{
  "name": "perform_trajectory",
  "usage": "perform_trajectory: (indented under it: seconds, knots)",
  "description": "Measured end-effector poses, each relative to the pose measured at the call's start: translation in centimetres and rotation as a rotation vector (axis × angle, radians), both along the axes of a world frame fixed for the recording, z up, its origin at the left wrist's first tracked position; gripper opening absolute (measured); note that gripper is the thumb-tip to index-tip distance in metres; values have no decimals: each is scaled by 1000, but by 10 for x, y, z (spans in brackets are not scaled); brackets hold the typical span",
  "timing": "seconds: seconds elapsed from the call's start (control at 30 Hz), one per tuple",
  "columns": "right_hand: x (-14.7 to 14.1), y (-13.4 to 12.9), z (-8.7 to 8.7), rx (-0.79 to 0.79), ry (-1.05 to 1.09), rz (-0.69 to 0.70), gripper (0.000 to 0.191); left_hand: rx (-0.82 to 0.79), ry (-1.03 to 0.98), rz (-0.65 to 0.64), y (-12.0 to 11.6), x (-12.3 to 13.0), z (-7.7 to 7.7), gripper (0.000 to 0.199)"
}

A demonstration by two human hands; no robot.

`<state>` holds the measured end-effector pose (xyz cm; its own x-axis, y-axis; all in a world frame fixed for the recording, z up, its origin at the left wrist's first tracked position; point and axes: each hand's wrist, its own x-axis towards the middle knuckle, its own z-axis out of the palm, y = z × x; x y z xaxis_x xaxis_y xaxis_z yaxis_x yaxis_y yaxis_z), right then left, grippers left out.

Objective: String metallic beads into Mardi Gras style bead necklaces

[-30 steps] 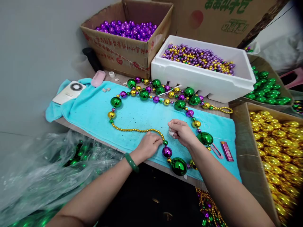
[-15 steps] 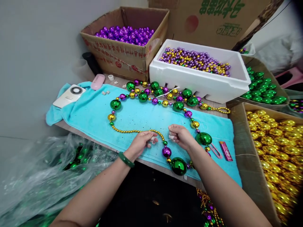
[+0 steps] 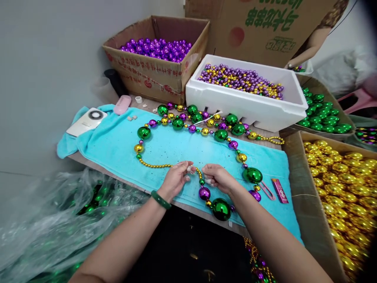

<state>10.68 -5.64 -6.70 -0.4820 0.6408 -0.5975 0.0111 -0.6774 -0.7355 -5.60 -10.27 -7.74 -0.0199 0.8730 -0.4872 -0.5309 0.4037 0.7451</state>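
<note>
A necklace of large green, purple and gold beads (image 3: 220,209) lies in a loop on a turquoise towel (image 3: 112,143). Its near side has a run of small gold beads (image 3: 154,165), partly hidden behind my left hand (image 3: 176,179). My left hand, a green bangle at its wrist, is closed in a pinch with a fine thread at the fingertips. Just to the right, my right hand (image 3: 219,177) is also pinched on the thread, which barely shows. White wrapping covers some fingertips. The two hands are close together but apart, over the small gold beads.
Behind stand a carton of purple beads (image 3: 141,67) and a white foam box (image 3: 244,112) of small mixed beads. Gold beads fill a carton (image 3: 312,204) at right. A second bead strand (image 3: 238,129), a pink clip (image 3: 268,191) and a small box (image 3: 279,190) lie nearby. Another person's arm (image 3: 309,51) shows behind.
My hands have come closer together, the right one moving left and slightly down. Another person's forearm has come into sight at the upper right. The camera view has shifted slightly.
</note>
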Motion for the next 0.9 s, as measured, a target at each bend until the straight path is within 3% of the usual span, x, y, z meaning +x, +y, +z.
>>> perform_trajectory:
  seconds: [0.07, 0.17, 0.27, 0.47, 0.63, 0.9]
  knots:
    - [1, 1, 2, 10, -3, -2, 36, 52, 269, -115, -1, -2, 0, 20]
    - [2, 5, 8, 61, 7, -25, 37, 166, 734, -393, -4, -2, 4, 22]
    - [0, 9, 12, 134, 8, -59, 37, 292, 1008, -625, -6, 1, 9, 30]
    - [-1, 18, 8, 153, -90, -81, 36, 572, 1378, -756, -10, 8, 4, 26]
    - [1, 20, -1, 144, -118, -98, 38, 601, 1400, -757, -12, 10, -1, 26]
    - [-3, 19, 9, 203, -66, -133, 38, 465, 1119, -738, 0, 4, 8, 24]
